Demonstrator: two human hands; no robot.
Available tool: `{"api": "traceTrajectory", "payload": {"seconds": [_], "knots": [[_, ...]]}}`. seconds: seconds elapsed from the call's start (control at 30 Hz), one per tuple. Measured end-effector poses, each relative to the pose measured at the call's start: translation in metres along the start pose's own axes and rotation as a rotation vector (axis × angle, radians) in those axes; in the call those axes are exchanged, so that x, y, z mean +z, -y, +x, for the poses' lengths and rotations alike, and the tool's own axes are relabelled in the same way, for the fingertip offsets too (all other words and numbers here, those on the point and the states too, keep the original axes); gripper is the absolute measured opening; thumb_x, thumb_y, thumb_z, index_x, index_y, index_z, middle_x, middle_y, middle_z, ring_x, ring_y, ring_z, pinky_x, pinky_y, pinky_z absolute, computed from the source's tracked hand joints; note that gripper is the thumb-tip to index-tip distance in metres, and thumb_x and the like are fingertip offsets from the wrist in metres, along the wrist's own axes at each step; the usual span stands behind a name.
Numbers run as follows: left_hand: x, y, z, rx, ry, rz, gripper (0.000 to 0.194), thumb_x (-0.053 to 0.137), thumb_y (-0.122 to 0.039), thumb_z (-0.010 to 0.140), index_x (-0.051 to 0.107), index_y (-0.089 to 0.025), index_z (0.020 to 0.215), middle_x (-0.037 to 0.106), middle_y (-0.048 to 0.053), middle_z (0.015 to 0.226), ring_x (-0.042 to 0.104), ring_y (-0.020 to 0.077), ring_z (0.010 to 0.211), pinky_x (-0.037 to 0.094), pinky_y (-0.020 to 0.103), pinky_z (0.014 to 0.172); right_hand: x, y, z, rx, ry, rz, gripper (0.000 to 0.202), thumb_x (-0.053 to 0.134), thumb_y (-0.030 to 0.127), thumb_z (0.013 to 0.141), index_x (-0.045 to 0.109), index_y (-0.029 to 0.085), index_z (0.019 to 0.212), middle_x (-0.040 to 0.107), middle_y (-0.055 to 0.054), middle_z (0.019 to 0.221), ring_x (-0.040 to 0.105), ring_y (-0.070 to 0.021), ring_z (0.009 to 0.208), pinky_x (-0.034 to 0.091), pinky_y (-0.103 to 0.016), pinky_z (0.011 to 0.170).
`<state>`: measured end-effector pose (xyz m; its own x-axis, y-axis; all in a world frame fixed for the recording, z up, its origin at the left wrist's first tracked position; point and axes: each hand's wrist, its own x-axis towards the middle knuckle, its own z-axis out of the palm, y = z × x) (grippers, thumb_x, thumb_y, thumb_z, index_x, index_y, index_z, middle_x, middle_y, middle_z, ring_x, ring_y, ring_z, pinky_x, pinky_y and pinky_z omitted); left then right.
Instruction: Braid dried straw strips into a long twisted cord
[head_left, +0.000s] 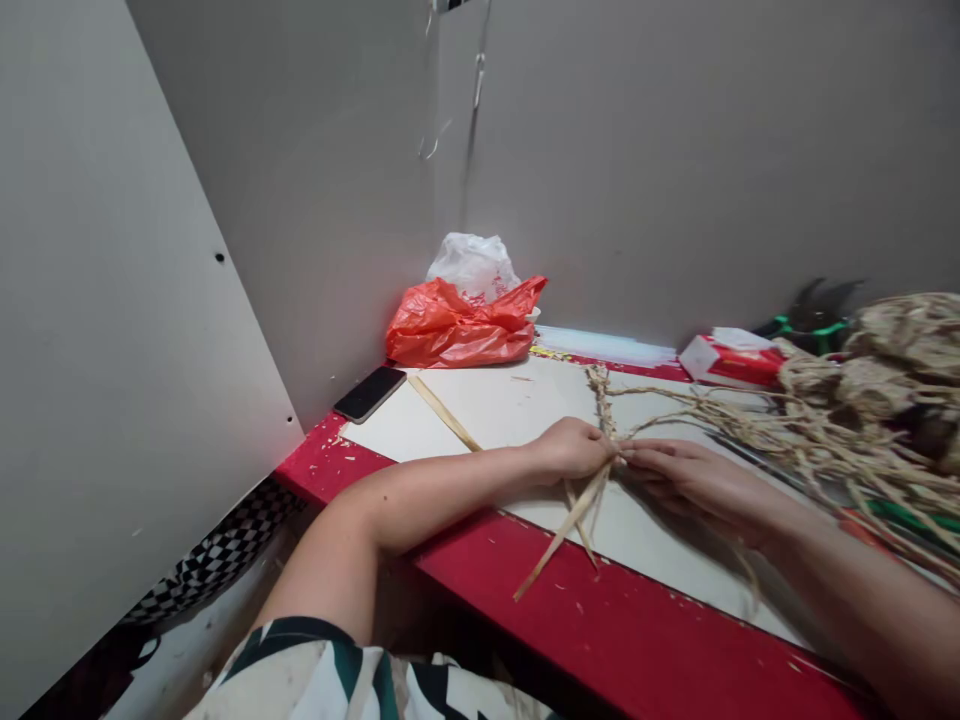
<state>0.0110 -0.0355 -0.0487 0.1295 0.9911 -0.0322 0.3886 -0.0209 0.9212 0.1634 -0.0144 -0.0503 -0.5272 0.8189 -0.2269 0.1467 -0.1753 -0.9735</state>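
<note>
A braided piece of tan fibre (pixel 601 398) lies on the white board (pixel 495 400), its upper end pointing toward the wall. My left hand (pixel 576 448) is closed on its lower end. From the right, my right hand (pixel 671 472) pinches the same spot, with its fingertips touching those of my left hand. Loose flat strands (pixel 559 540) hang from under my left hand toward the table's front edge. Thin twisted cords (pixel 675 395) run from the braid to the right. A separate flat strip (pixel 442 412) lies left of my hands.
A black phone (pixel 370 394) lies at the left corner of the red table (pixel 525 580). Red and white plastic bags (pixel 465 325) sit against the wall. At right are a red tissue pack (pixel 731 360) and a large fibre bundle (pixel 892 390).
</note>
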Motion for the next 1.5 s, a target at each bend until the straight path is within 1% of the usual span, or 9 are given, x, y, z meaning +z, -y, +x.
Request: {"api": "traceTrajectory", "payload": {"seconds": [0.1, 0.2, 0.27, 0.4, 0.63, 0.87, 1.2, 1.37, 1.5], "knots": [[-0.002, -0.001, 0.002, 0.051, 0.006, 0.091, 0.029, 0.046, -0.016, 0.081, 0.051, -0.016, 0.053, 0.043, -0.001, 0.048, 0.036, 0.009, 0.047, 0.029, 0.025, 0.047, 0.003, 0.004, 0.0, 0.035, -0.1, -0.171, 0.017, 0.062, 0.024, 0.076, 0.059, 0.016, 0.061, 0.039, 0.002, 0.048, 0.03, -0.0051, 0.038, 0.018, -0.016, 0.034], [-0.004, -0.002, 0.007, 0.104, 0.044, 0.104, 0.025, 0.044, -0.013, 0.079, 0.055, -0.014, 0.057, 0.049, -0.001, 0.052, 0.042, 0.01, 0.053, 0.031, 0.024, 0.052, 0.007, 0.008, 0.0, -0.084, -0.186, -0.353, 0.018, 0.055, 0.016, 0.077, 0.058, 0.014, 0.059, 0.045, 0.0, 0.049, 0.034, -0.0066, 0.041, 0.023, -0.019, 0.037], [-0.005, -0.002, 0.01, 0.15, 0.076, 0.113, 0.026, 0.043, -0.013, 0.079, 0.057, -0.012, 0.058, 0.052, 0.0, 0.055, 0.045, 0.0106, 0.056, 0.033, 0.023, 0.056, 0.01, 0.011, 0.0, -0.092, -0.182, -0.388, 0.023, 0.049, 0.016, 0.079, 0.054, 0.014, 0.057, 0.043, 0.001, 0.049, 0.033, -0.0057, 0.042, 0.023, -0.019, 0.039], [-0.007, -0.001, 0.014, 0.299, 0.003, 0.256, 0.025, 0.045, -0.015, 0.081, 0.057, -0.013, 0.058, 0.049, -0.001, 0.053, 0.041, 0.0108, 0.055, 0.029, 0.024, 0.056, 0.011, 0.017, -0.002, 0.032, -0.169, -0.228, 0.026, 0.044, 0.022, 0.08, 0.039, 0.017, 0.056, 0.029, 0.006, 0.044, 0.021, -0.0042, 0.037, 0.012, -0.021, 0.037], [-0.007, 0.003, 0.013, 0.408, -0.068, 0.349, 0.026, 0.045, -0.011, 0.082, 0.053, -0.017, 0.058, 0.047, 0.0, 0.057, 0.038, 0.012, 0.057, 0.029, 0.025, 0.06, 0.01, 0.016, -0.003, 0.095, 0.052, 0.142, 0.025, 0.042, 0.034, 0.082, 0.034, 0.02, 0.064, 0.017, 0.01, 0.048, 0.009, -0.0043, 0.039, 0.004, -0.018, 0.037], [-0.012, -0.001, 0.011, 0.349, 0.041, 0.453, 0.024, 0.04, -0.015, 0.083, 0.062, -0.012, 0.075, 0.058, 0.003, 0.066, 0.047, 0.0129, 0.063, 0.034, 0.024, 0.061, 0.009, 0.009, 0.001, 0.214, 0.055, 0.248, 0.026, 0.042, 0.036, 0.086, 0.035, 0.02, 0.065, 0.014, 0.01, 0.05, 0.007, -0.0043, 0.038, 0.007, -0.014, 0.033], [-0.015, -0.006, 0.011, 0.304, 0.156, 0.515, 0.026, 0.042, -0.014, 0.082, 0.067, -0.007, 0.083, 0.066, 0.011, 0.076, 0.053, 0.0142, 0.064, 0.039, 0.024, 0.06, 0.015, 0.009, -0.002, 0.224, -0.01, 0.206, 0.026, 0.046, 0.035, 0.083, 0.039, 0.02, 0.063, 0.016, 0.009, 0.05, 0.008, -0.0042, 0.039, 0.008, -0.014, 0.032], [-0.018, -0.011, 0.009, 0.237, 0.258, 0.547, 0.029, 0.044, -0.021, 0.082, 0.068, -0.007, 0.091, 0.066, 0.009, 0.078, 0.056, 0.0152, 0.068, 0.043, 0.025, 0.063, 0.019, 0.008, -0.001, 0.238, -0.093, 0.229, 0.025, 0.052, 0.032, 0.076, 0.04, 0.018, 0.059, 0.018, 0.01, 0.046, 0.011, -0.0023, 0.037, 0.008, -0.014, 0.034], [-0.023, -0.021, 0.004, 0.127, 0.305, 0.561, 0.025, 0.05, -0.023, 0.079, 0.069, -0.007, 0.085, 0.063, 0.006, 0.071, 0.056, 0.0164, 0.069, 0.045, 0.027, 0.067, 0.023, 0.005, 0.001, 0.22, -0.148, 0.171, 0.024, 0.053, 0.029, 0.072, 0.039, 0.017, 0.057, 0.02, 0.01, 0.045, 0.014, -0.0014, 0.035, 0.008, -0.015, 0.035]]}}
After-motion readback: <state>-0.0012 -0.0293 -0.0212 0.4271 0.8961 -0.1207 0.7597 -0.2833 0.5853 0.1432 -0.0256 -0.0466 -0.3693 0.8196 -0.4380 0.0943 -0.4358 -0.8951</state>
